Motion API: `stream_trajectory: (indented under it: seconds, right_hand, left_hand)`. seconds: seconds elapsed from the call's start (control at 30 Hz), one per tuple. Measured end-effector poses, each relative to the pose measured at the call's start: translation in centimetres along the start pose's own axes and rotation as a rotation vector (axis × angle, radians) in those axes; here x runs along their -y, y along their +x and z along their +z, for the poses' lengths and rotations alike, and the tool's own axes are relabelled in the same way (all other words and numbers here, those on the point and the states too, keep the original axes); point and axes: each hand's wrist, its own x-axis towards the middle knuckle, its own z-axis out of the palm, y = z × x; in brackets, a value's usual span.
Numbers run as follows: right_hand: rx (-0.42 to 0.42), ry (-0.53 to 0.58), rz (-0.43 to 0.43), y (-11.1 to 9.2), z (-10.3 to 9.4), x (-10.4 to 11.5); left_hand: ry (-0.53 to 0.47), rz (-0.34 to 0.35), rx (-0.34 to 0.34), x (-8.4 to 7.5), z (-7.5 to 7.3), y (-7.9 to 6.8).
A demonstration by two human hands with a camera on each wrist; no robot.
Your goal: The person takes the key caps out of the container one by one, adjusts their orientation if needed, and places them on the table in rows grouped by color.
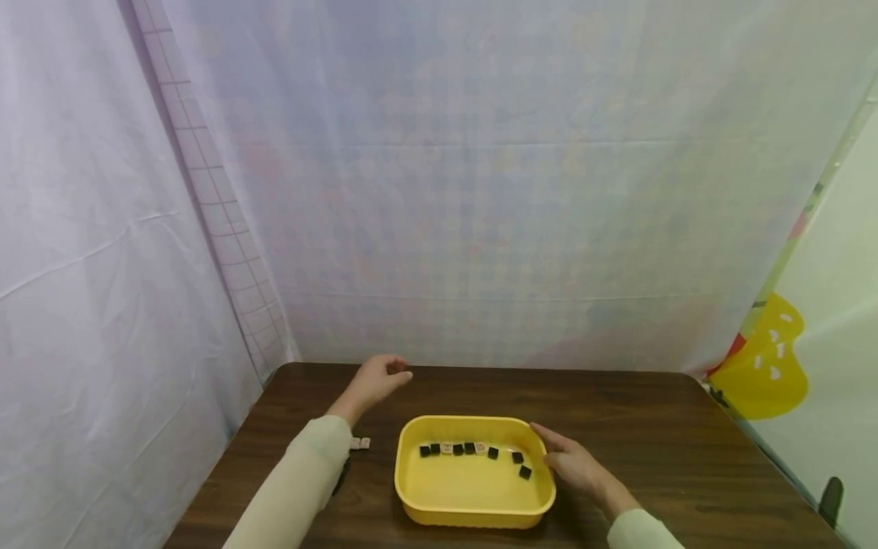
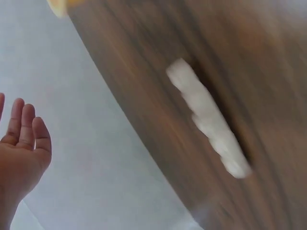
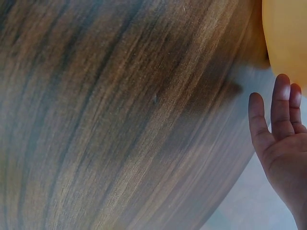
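A yellow plastic basin (image 1: 473,515) stands on the table, with several small square tiles lying in it in a loose row. Most are black tiles (image 1: 458,450); a couple are light tiles with printed marks (image 1: 480,447). My right hand (image 1: 576,463) rests against the basin's right side, its fingers nearly straight along the rim. Up and left of the basin, my left hand (image 1: 377,380) hovers over the far part of the table, fingers loosely bent and nothing in them. Under the left arm lies a row of whitish tiles (image 2: 208,117), partly hidden by the sleeve in the head view.
The dark wood-patterned table (image 1: 617,404) has rounded far corners. A pale curtain (image 1: 480,229) hangs behind it, and white cloth (image 1: 103,305) covers the left side. Beside the left sleeve is a dark object (image 1: 341,478), mostly hidden.
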Motion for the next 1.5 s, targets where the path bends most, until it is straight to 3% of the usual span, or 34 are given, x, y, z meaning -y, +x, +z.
stream_trajectory:
  seconds: [0.17, 0.33, 0.63, 0.87, 1.13, 1.3, 1.5]
  right_hand:
    - [0.005, 0.009, -0.004, -0.1, 0.0, 0.0]
    - [0.009, 0.013, -0.017, 0.0, 0.1, -0.1]
    - [-0.005, 0.010, -0.020, -0.1, 0.4, -0.1]
    - [-0.009, 0.001, -0.029, 0.1, 0.6, 0.2]
    - [0.011, 0.007, -0.019, 0.4, 0.8, 0.3]
    - [0.003, -0.014, -0.027, 0.6, 0.8, 0.2]
    - [-0.004, -0.036, -0.032, 0.5, 0.8, 0.3]
  left_hand:
    - [-0.060, 0.062, 0.095, -3.2, 3.1, 1.4]
    - [-0.088, 0.098, 0.175, -5.5, 6.2, 1.8]
    - [-0.027, 0.142, 0.243, -6.7, 9.8, 2.0]
    - [0.078, 0.124, 0.248, -6.4, 9.5, 1.5]
    - [0.182, 0.090, 0.285, -4.7, 8.3, 0.7]
    - [0.281, 0.107, 0.348, -4.3, 8.4, 0.4]
    - [0.437, 0.117, 0.437, -5.0, 9.1, -0.3]
